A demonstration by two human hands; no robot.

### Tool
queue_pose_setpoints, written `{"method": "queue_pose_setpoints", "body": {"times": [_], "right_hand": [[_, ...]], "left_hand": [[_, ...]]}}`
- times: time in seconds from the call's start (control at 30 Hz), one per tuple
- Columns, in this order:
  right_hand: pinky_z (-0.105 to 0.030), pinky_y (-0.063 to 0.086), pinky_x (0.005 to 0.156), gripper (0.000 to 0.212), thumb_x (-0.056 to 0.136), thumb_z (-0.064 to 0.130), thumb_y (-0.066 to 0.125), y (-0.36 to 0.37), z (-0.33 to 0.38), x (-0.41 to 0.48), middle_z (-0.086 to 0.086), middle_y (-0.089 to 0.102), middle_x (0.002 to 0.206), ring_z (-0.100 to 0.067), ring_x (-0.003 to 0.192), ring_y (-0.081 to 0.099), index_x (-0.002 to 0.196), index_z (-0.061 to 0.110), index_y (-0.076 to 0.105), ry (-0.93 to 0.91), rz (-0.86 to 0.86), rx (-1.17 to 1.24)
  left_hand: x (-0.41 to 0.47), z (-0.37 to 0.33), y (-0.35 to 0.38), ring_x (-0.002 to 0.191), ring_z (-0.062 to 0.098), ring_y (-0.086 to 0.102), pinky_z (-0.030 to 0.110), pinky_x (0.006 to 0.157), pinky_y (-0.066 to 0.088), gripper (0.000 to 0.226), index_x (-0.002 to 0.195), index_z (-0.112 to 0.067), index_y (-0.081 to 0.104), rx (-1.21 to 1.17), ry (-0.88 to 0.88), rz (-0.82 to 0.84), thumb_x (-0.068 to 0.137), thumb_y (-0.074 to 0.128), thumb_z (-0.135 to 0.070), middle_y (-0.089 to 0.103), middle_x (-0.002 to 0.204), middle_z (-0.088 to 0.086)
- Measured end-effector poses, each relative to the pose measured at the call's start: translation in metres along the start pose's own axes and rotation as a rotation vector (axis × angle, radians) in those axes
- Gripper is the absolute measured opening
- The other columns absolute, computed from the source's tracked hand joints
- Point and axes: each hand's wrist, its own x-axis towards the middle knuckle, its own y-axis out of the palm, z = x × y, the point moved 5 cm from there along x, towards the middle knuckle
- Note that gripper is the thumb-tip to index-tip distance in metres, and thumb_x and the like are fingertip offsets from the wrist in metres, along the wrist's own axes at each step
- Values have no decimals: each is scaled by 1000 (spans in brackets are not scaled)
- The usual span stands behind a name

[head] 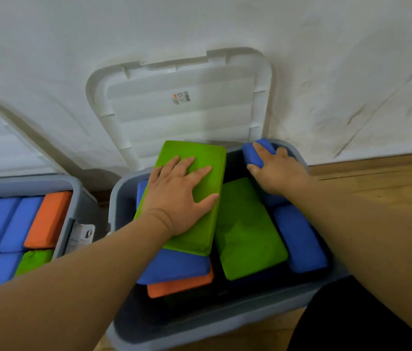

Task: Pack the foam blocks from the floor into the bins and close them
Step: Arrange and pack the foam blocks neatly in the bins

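A grey bin [210, 323] stands open in front of me with foam blocks inside. My left hand [179, 196] lies flat with spread fingers on a tilted bright green block [207, 158] at the bin's left. Under that block lie a blue block [174, 267] and an orange block [179, 287]. A second green block [248, 239] lies flat in the middle. My right hand [275, 168] rests on a blue block [253, 150] at the bin's far right corner, fingers curved over it. Another blue block [301, 239] lies along the right wall.
The bin's white lid [182, 107] leans open against the white wall behind it. A second grey bin [73, 196] at the left holds rows of blue blocks, an orange block [48, 219] and a green block [35, 259]. Wooden floor [377, 178] shows at the right.
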Motion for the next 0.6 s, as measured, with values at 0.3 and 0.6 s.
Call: {"method": "queue_pose_setpoints", "body": {"times": [0.3,0.6], "right_hand": [[-40,14,122,77,103,59,33,-5,-35,-12,-28,7,164,-38,152,16,158,36,-17,100,122,14],[-53,40,101,70,105,56,27,41,-31,-8,-36,19,151,-51,113,50,159,36,-13,48,64,63]], "left_hand": [[-6,-3,-6,154,21,12,46,124,10,87,153,-53,26,-19,-5,19,73,15,-86,23,166,-8],[-19,-1,3,156,21,-9,70,116,13,73,152,-60,-4,-5,-128,107,87,19,-83,-7,169,-14]]}}
